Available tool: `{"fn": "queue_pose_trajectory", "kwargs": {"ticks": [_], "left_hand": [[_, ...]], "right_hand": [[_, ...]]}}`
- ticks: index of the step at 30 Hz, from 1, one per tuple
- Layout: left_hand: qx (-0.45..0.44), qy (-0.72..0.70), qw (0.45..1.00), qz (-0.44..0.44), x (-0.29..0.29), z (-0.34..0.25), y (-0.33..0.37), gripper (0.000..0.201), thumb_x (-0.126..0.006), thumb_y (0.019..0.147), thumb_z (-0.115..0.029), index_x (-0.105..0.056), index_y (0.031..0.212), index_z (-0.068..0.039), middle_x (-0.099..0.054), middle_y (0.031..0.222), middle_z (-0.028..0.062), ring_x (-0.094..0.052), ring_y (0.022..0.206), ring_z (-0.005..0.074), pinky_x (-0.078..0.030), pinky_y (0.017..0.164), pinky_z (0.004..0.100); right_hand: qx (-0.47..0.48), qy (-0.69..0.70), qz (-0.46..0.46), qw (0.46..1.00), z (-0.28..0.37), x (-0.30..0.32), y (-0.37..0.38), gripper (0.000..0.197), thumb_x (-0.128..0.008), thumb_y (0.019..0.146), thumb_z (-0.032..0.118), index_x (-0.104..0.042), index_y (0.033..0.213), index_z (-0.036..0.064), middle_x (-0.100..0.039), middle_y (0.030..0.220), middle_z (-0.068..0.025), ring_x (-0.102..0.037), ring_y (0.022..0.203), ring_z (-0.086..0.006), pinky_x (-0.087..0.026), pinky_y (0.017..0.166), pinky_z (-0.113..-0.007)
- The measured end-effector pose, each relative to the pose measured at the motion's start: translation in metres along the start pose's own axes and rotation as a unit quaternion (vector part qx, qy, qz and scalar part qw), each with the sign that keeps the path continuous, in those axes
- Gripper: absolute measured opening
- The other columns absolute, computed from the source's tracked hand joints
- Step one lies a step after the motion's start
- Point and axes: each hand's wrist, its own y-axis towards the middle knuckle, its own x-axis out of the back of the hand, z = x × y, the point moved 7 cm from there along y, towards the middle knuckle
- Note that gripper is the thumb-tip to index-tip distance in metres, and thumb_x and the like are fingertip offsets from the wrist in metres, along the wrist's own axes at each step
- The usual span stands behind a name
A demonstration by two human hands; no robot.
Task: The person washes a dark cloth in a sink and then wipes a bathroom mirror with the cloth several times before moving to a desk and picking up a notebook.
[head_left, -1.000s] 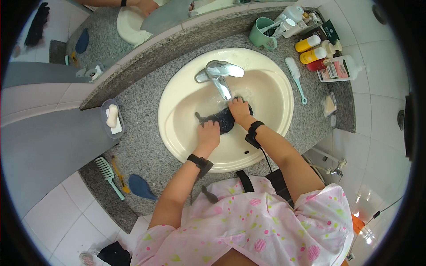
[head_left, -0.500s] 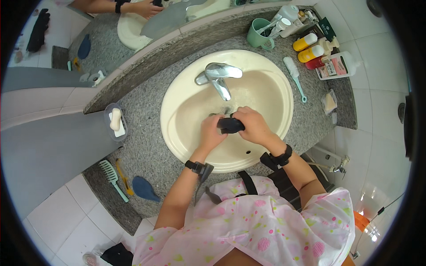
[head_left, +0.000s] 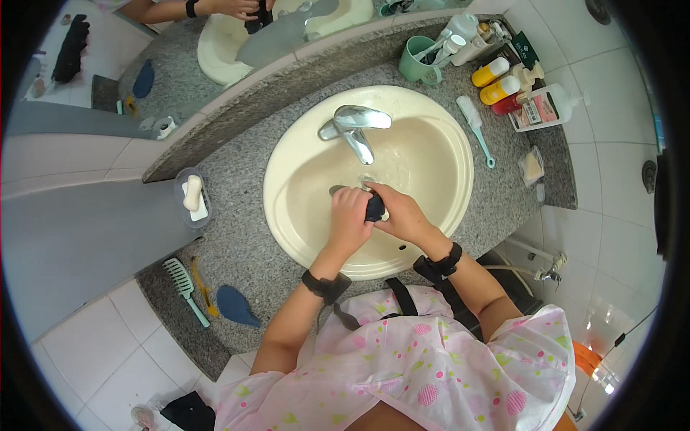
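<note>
Over the near half of the cream sink (head_left: 273, 208), my two hands meet around a black object (head_left: 374, 207). Its kind cannot be made out, since my fingers hide most of it. My left hand (head_left: 350, 214) is closed on its left side, and a dark grey rounded bit (head_left: 336, 190) shows just beyond those fingers. My right hand (head_left: 401, 212) grips the right side, its thumb and fingers around the object. Just beyond my hands stands the chrome faucet (head_left: 355, 129), with the drain (head_left: 368, 179) below its spout. The mirror (head_left: 287, 32) reflects the black object, also partly covered.
Left on the granite counter (head_left: 237, 215) lie a soap dish (head_left: 204, 212) with soap, a green comb (head_left: 184, 287) and a blue brush (head_left: 236, 306). To the right are a green mug (head_left: 417, 66), a white-headed brush (head_left: 476, 126), several bottles (head_left: 501, 90) and a small clear box (head_left: 532, 167).
The black object has turned in my hands and less of it shows. My left hand has rolled over its top, and my right hand has shifted slightly left and lower.
</note>
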Motion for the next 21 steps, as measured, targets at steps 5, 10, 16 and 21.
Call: {"fn": "queue_pose_trajectory", "kwargs": {"ticks": [5,10,16,21], "left_hand": [[0.093,-0.056,0.994,0.024,-0.002,0.021,-0.015,0.071,-0.072,0.063,-0.004,-0.043,0.128,-0.002,-0.056,0.109,0.0181,-0.053,0.107,0.0372,-0.043,0.09,0.0447],[0.092,-0.19,0.975,0.062,-0.023,0.025,-0.023,0.095,-0.082,0.06,-0.011,-0.032,0.141,-0.002,-0.053,0.125,0.0204,-0.055,0.112,0.0367,-0.047,0.095,0.0412],[0.11,-0.263,0.959,-0.005,-0.036,0.045,-0.022,0.084,-0.084,0.059,-0.01,-0.044,0.134,-0.006,-0.056,0.122,0.0172,-0.058,0.108,0.0331,-0.049,0.091,0.0391],[0.129,-0.17,0.977,0.031,-0.023,0.041,-0.024,0.045,-0.077,0.063,-0.004,-0.059,0.104,-0.004,-0.058,0.103,0.0136,-0.059,0.095,0.0336,-0.049,0.078,0.0394]], "right_hand": [[-0.035,0.025,-0.065,0.997,0.006,0.014,0.002,0.057,-0.067,0.065,-0.003,-0.055,0.12,0.0065,-0.064,0.093,-0.0167,-0.064,0.081,-0.0341,-0.053,0.074,-0.037],[-0.1,0.142,-0.075,0.982,0.0,0.014,-0.007,0.041,-0.058,0.066,-0.011,-0.055,0.105,0.0031,-0.062,0.089,-0.0124,-0.066,0.081,-0.0214,-0.053,0.07,-0.029],[-0.148,0.339,-0.059,0.927,0.014,0.008,-0.017,0.045,-0.053,0.068,-0.016,-0.049,0.109,0.0018,-0.056,0.108,-0.008,-0.063,0.094,-0.0169,-0.056,0.073,-0.025],[-0.128,0.399,0.033,0.907,0.007,0.005,-0.024,0.042,-0.059,0.072,-0.012,-0.05,0.111,0.0039,-0.055,0.112,-0.0055,-0.059,0.104,-0.0164,-0.053,0.081,-0.028]]}}
